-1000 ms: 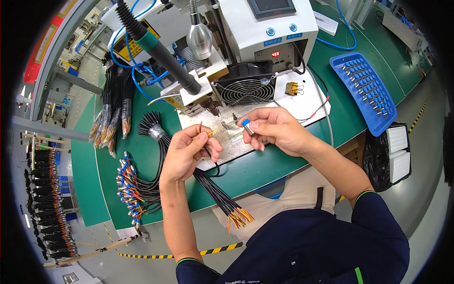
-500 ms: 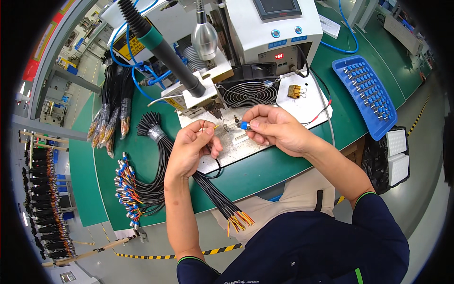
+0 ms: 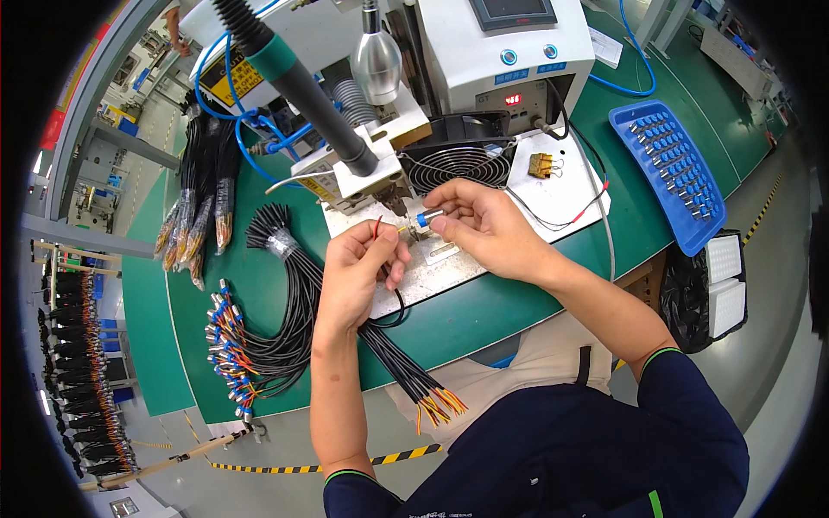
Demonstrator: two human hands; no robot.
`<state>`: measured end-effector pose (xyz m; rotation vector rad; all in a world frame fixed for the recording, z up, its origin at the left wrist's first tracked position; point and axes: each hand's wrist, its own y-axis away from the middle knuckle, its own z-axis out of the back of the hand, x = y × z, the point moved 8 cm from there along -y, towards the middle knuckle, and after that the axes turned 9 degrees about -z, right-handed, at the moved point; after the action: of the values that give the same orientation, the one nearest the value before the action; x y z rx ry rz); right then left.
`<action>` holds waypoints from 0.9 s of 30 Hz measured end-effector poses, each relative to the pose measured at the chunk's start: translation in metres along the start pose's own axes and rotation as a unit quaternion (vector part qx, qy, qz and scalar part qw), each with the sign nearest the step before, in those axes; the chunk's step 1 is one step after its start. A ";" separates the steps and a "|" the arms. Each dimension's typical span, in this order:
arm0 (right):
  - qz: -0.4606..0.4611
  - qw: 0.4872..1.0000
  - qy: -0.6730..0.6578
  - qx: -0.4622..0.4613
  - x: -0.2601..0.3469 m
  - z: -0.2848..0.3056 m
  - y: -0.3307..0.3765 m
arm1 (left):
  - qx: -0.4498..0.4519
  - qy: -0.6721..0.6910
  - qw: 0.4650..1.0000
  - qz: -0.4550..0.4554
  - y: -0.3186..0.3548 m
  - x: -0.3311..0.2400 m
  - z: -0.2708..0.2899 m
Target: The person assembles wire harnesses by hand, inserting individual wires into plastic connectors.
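Note:
My left hand (image 3: 358, 263) is closed in a pinch on the end of a black cable, whose red and yellow wires (image 3: 377, 226) stick out past the fingers. Between the thumb and fingers of my right hand (image 3: 488, 229) is a small metal connector with a blue end (image 3: 425, 219), pointed toward the wires. Both hands are over the white metal base plate (image 3: 414, 289) of a soldering machine, just below its tip (image 3: 395, 203). From my left hand the cable runs down to a bundle of black cables (image 3: 401, 367) with bare red and yellow ends, lying over the table's near edge.
Left of my hands lies a cable bundle (image 3: 289, 293) with several blue-ended connectors (image 3: 229, 345). Wrapped cables (image 3: 200, 198) lie farther back. A round fan grille (image 3: 462, 167) stands behind my hands. On the right are a binder clip (image 3: 542, 166) and a blue tray (image 3: 712, 233) of connectors.
My right hand has moved left and slightly up, bringing the connector close to the wires and the machine's tip. My left hand has shifted slightly right, still pinching the cable.

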<state>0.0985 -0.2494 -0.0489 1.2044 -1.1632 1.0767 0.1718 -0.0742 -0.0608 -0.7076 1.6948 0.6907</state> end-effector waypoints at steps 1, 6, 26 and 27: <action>0.000 1.000 0.005 -0.004 -0.002 0.000 -0.001 | 0.000 0.001 1.000 0.001 0.000 0.001 0.000; 0.007 1.000 0.007 -0.003 -0.006 0.001 -0.003 | -0.052 -0.011 0.999 -0.011 -0.001 0.002 -0.003; 0.044 0.996 0.075 -0.027 -0.002 -0.003 -0.002 | -0.052 -0.098 0.990 -0.086 0.002 -0.003 -0.006; 0.044 0.996 0.075 -0.026 -0.002 -0.003 -0.003 | -0.058 -0.106 0.989 -0.090 0.002 -0.004 -0.006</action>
<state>0.1011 -0.2466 -0.0508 1.0221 -1.1293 1.1749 0.1676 -0.0768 -0.0555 -0.8278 1.3879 0.7137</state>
